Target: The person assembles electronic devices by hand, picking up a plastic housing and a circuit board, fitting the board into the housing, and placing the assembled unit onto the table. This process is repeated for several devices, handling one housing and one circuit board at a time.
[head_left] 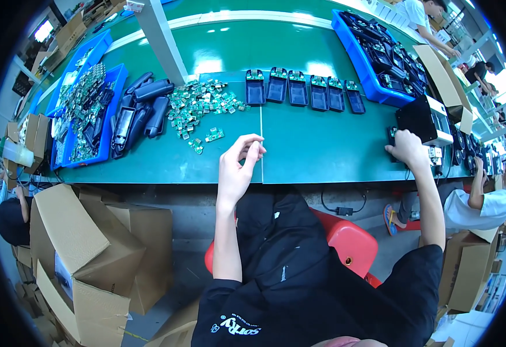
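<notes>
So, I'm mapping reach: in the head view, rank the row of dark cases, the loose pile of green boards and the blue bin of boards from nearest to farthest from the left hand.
From the left hand:
1. Loose green boards, up-left.
2. Row of dark cases, ahead, slightly right; close to the first.
3. Blue bin of boards, far left.

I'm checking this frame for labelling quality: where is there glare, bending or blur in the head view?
In the head view, overhead lamps leave white glare patches on the green table behind the row of dark housings; the fisheye bends the table's front edge and blacks out the corners; the windows at upper right are blown out; the left hand and right hand look reasonably sharp.
</notes>
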{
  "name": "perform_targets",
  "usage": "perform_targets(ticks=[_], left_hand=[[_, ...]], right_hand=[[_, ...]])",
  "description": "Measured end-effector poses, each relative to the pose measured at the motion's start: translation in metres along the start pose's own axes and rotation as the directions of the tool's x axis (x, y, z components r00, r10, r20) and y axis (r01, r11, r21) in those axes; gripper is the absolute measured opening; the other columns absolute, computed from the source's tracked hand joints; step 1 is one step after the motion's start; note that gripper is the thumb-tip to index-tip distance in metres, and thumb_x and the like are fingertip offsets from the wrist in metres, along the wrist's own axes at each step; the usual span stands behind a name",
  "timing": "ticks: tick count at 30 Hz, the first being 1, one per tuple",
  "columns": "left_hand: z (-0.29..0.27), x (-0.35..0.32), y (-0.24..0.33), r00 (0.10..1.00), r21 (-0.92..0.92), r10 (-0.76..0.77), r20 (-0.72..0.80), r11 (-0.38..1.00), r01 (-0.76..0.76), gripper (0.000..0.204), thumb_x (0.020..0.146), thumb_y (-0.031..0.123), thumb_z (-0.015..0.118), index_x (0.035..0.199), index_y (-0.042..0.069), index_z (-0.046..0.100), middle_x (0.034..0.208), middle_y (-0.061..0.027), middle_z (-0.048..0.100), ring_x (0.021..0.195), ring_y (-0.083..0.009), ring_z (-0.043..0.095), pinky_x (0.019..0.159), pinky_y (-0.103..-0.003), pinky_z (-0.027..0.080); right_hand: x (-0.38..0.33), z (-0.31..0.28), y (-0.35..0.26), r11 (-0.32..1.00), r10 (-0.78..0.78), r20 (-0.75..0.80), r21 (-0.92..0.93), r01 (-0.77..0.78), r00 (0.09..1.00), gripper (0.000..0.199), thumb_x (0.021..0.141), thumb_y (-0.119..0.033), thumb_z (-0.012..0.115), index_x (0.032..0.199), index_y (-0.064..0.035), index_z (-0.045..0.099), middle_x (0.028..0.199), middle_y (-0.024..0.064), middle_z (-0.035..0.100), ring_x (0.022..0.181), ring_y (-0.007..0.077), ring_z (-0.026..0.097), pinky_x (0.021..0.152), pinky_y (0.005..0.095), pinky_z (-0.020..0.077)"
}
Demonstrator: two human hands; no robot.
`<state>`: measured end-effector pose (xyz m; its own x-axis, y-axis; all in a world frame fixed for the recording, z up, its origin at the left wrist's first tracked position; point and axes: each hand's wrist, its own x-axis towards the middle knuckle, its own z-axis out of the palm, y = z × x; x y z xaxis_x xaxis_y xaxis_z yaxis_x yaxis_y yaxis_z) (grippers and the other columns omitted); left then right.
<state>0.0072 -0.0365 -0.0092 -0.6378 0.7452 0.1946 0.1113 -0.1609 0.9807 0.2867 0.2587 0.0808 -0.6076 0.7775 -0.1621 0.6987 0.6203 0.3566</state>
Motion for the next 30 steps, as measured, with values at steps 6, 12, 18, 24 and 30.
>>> perform_targets(ticks=[6, 12, 18, 24, 30], left_hand=[[0.000, -0.002, 0.000, 0.998, 0.050, -0.033, 0.046, 0.998, 0.031, 0.021, 0.103, 0.015, 0.053, 0.112, -0.002, 0.063, 0.089, -0.0055, 0.067, 0.084, -0.0100, 0.063, 0.078, -0.025, 0.051], [0.000, -0.003, 0.001, 0.998, 0.055, -0.034, 0.048, 0.998, 0.032, 0.021, 0.103, 0.014, 0.053, 0.111, -0.002, 0.063, 0.089, -0.0054, 0.067, 0.084, -0.0099, 0.063, 0.078, -0.025, 0.051], [-0.001, -0.003, 0.000, 0.998, 0.058, -0.017, 0.054, 0.998, 0.014, 0.021, 0.103, 0.014, 0.053, 0.111, -0.001, 0.064, 0.089, -0.0054, 0.067, 0.083, -0.0097, 0.062, 0.077, -0.024, 0.051], [0.002, -0.001, 0.001, 0.998, 0.079, -0.017, 0.067, 0.997, 0.012, 0.021, 0.103, 0.014, 0.052, 0.112, -0.001, 0.064, 0.089, -0.0052, 0.067, 0.083, -0.0094, 0.062, 0.077, -0.024, 0.050], [0.023, -0.003, 0.016, 0.996, 0.086, 0.068, 0.065, 0.994, -0.074, 0.022, 0.099, 0.015, 0.059, 0.115, 0.000, 0.063, 0.094, -0.0069, 0.068, 0.083, -0.0119, 0.063, 0.077, -0.027, 0.051]], right_hand=[[-0.007, 0.024, -0.005, 0.993, 0.013, -0.060, 0.116, -0.006, 0.998, 0.029, 0.085, -0.027, 0.073, 0.085, 0.0014, 0.066, 0.082, 0.0204, 0.069, 0.077, 0.0359, 0.069, 0.074, 0.0430, 0.0567], [-0.021, 0.014, -0.044, 0.901, -0.108, -0.168, 0.399, 0.168, 0.980, 0.023, 0.086, -0.021, 0.071, 0.081, -0.0007, 0.062, 0.078, 0.0168, 0.068, 0.071, 0.0330, 0.068, 0.069, 0.0425, 0.0539], [-0.029, 0.000, -0.056, 0.863, -0.064, -0.321, 0.458, 0.215, 0.945, 0.031, 0.085, -0.023, 0.072, 0.102, -0.0002, 0.062, 0.095, 0.0156, 0.066, 0.084, 0.0304, 0.066, 0.076, 0.0380, 0.0530], [-0.006, 0.044, -0.050, 0.847, 0.029, -0.578, 0.448, 0.288, 0.816, 0.051, 0.085, -0.022, 0.074, 0.127, -0.0007, 0.055, 0.106, 0.0164, 0.062, 0.095, 0.0286, 0.063, 0.084, 0.0338, 0.0514], [-0.036, 0.001, -0.087, 0.529, -0.033, -0.445, 0.752, 0.394, 0.895, 0.056, 0.082, -0.013, 0.074, 0.132, 0.0006, 0.052, 0.104, 0.0131, 0.064, 0.092, 0.0203, 0.065, 0.078, 0.0303, 0.0525]])
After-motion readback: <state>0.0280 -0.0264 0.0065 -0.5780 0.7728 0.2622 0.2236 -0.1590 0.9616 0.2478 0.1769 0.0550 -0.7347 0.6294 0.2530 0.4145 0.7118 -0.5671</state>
